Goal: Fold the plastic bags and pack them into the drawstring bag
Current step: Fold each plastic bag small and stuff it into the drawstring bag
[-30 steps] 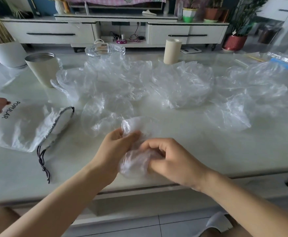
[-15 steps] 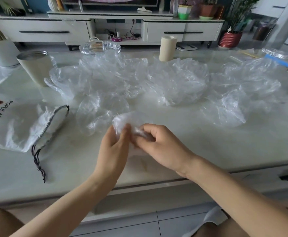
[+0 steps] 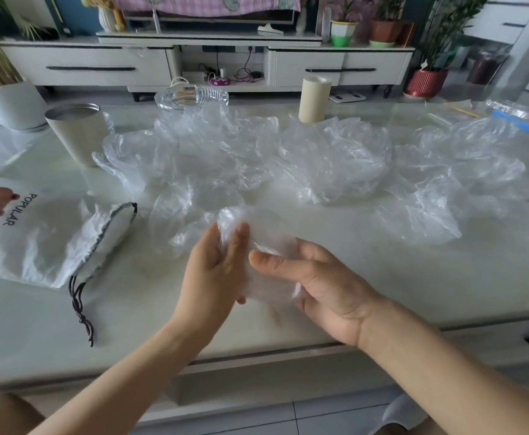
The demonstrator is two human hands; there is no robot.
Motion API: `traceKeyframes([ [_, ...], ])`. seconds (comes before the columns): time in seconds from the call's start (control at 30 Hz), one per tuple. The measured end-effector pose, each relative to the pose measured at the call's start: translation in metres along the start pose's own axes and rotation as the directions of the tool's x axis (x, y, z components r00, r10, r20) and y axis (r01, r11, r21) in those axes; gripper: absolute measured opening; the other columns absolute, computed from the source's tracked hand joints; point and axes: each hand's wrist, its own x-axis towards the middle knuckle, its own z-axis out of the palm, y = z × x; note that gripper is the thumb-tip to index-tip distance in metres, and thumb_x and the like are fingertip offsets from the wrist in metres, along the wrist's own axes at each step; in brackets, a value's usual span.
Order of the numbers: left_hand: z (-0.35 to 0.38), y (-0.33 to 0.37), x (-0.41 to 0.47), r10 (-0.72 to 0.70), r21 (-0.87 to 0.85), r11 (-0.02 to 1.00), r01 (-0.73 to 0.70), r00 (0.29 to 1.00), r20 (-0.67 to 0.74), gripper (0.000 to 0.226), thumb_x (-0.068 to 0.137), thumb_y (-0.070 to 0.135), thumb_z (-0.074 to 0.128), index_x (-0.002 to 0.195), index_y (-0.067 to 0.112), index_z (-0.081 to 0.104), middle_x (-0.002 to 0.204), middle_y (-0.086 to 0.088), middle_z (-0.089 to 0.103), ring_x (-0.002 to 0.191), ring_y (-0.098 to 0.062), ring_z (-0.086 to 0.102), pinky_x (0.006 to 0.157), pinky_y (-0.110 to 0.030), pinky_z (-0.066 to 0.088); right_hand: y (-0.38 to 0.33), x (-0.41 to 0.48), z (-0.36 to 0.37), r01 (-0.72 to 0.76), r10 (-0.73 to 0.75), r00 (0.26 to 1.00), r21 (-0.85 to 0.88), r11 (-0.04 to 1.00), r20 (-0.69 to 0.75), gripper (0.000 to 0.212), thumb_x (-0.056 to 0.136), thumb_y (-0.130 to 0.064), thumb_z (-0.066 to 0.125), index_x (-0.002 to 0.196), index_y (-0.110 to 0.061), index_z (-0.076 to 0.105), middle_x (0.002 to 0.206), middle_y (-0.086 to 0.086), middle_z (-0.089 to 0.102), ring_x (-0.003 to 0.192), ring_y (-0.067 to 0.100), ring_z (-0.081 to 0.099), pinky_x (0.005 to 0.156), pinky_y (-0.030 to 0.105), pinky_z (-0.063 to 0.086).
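**A:** What's farthest left?

**B:** A white drawstring bag with a brown bear print lies flat on the pale marble tabletop. Its dark-edged mouth is turned toward the hands, probably so folded bags can slide straight in.

**A:** And the hands?

**B:** The left hand has its grip pinching the upper end of a small crumpled clear plastic bag between thumb and fingers. That bag sits between the two hands, above the near part of the tabletop. The right hand has its grip curled round the lower part, thumb on top and fingers beneath. I'd judge they're squeezing it into a tighter fold.

**A:** Further right?

**B:** A heap of loose clear plastic bags spreads across the middle and right, unfolded and within reach. Most of the packing looks undone.
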Motion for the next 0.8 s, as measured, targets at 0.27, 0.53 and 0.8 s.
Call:
traceKeyframes([
  [0.27, -0.006, 0.009, 0.002, -0.157, -0.124, 0.977, 0.173, 0.979, 0.127, 0.028, 0.094, 0.026, 0.047, 0.094, -0.002, 0.052, 0.053, 0.002, 0.054, 0.04, -0.011, 0.046, 0.038, -0.02, 0.035, 0.001, 0.012, -0.009, 0.073, -0.046, 0.97, 0.108, 0.991, -0.237, 0.029, 0.084, 0.004, 0.051, 0.11, -0.003, 0.062, 0.101, 0.019, 0.068, 0.085, 0.032, 0.064, 0.063, 0.031, 0.048],
  [0.53, -0.02, 0.015, 0.01, -0.392, -0.41, 0.78, 0.472, 0.88, 0.267, 0.024, 0.092, 0.008, 0.036, 0.08, 0.002, 0.056, 0.07, -0.013, 0.061, 0.054, -0.023, 0.058, 0.045, -0.025, 0.051, -0.007, 0.007, -0.013, 0.132, -0.194, 0.957, -0.274, 0.953, -0.215, 0.063, 0.082, 0.021, 0.034, 0.038, -0.018, 0.059, 0.087, -0.006, 0.067, 0.08, 0.008, 0.062, 0.063, 0.024, 0.049],
  [0.8, -0.033, 0.007, 0.014, -0.259, -0.149, 0.945, 0.29, 0.945, 0.197, 0.022, 0.061, 0.003, 0.068, 0.078, 0.015, 0.059, 0.089, -0.012, 0.06, 0.074, -0.017, 0.059, 0.067, -0.024, 0.052, -0.018, -0.003, -0.014, 0.159, -0.171, 0.984, -0.66, 0.734, 0.047, 0.045, 0.082, 0.012, 0.046, 0.061, -0.02, 0.068, 0.097, -0.007, 0.064, 0.094, 0.007, 0.059, 0.078, 0.008, 0.04],
])
